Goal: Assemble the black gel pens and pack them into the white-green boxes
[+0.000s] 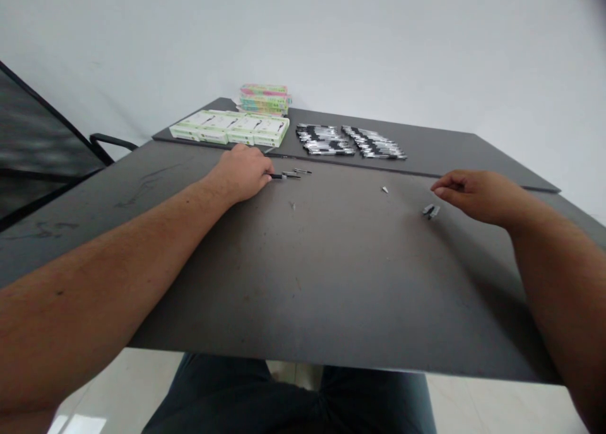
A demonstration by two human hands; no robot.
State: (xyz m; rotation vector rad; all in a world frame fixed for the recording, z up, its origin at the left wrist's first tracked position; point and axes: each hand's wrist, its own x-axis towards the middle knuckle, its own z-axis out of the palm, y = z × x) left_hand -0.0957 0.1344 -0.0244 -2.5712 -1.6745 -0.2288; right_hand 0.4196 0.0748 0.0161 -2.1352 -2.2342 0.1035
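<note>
My left hand (245,172) rests on the far left of the table with its fingers curled closed around the end of a black and clear pen (285,176). Beside that pen lies a short thin pen part (303,170). On the right, my right hand (473,194) hovers over the table, thumb and index finger pressed together. Anything between those fingertips is too small to make out. Just below it lies a little cluster of grey and black pieces (430,211). A small white cone-shaped piece (385,189) sits left of it.
Two batches of clear pens with black parts (324,140) (374,142) lie on the rear table. White and green boxes (230,128) are left of them, before a stack of colourful packs (264,99). A black mesh chair (47,144) stands at the left; a wall closes off the back.
</note>
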